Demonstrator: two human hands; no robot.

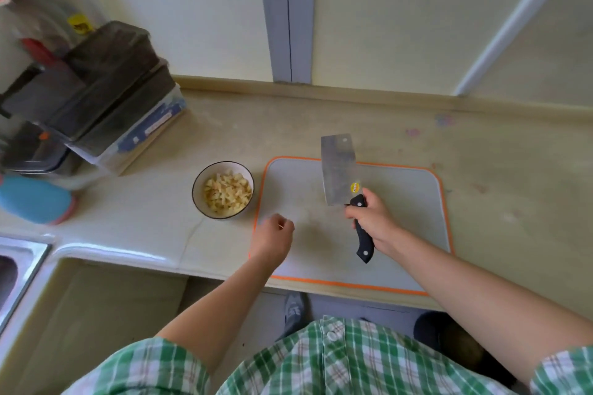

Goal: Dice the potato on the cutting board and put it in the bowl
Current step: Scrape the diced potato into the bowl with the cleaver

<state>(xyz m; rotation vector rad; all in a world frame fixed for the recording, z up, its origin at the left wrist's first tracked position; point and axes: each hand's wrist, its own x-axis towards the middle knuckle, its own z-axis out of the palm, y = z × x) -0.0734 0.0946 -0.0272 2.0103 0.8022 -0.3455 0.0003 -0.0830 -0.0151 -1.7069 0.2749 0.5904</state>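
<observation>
All potato dice (227,194) were found in the bowl (224,165); cleaver (339,170), gripped by right hand (373,218), judged best laid flat; left hand (272,236) loosely curled, empty

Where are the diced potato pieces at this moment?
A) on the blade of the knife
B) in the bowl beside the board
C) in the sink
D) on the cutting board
B: the yellow potato pieces lie in the bowl, just left of the cutting board.

counter (481,154) | holds: bowl (224,164) | cutting board (401,202) | stacked boxes (122,90)
</observation>
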